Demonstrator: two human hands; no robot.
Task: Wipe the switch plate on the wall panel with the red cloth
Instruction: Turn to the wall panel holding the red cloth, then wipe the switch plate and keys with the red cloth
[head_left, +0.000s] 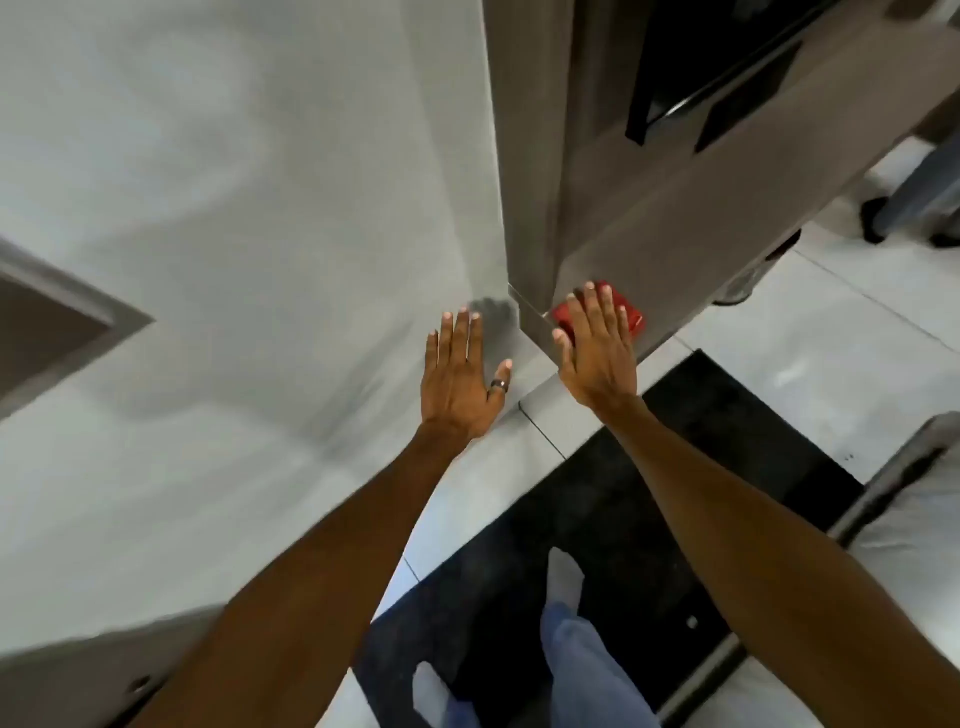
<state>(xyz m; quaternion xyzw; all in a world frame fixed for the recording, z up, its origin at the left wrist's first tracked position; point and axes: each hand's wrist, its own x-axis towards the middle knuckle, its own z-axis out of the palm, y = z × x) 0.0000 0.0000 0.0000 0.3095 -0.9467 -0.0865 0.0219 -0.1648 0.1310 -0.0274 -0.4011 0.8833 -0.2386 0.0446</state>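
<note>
My right hand (597, 348) lies flat with fingers spread over the red cloth (626, 312), pressing it against a grey-brown vertical panel (639, 208). Only the cloth's edges show past my fingers. My left hand (460, 379) is open, fingers apart, flat against the white wall (260, 208), with a ring on the thumb. No switch plate is visible; whatever lies under the cloth is hidden.
A black recessed handle or fitting (717, 67) sits high on the panel. Below are a black floor mat (649, 519), white floor tiles (831, 364) and my legs in jeans (582, 660). Another person's shoes (878, 218) stand at the far right. A grey frame (62, 322) juts out at left.
</note>
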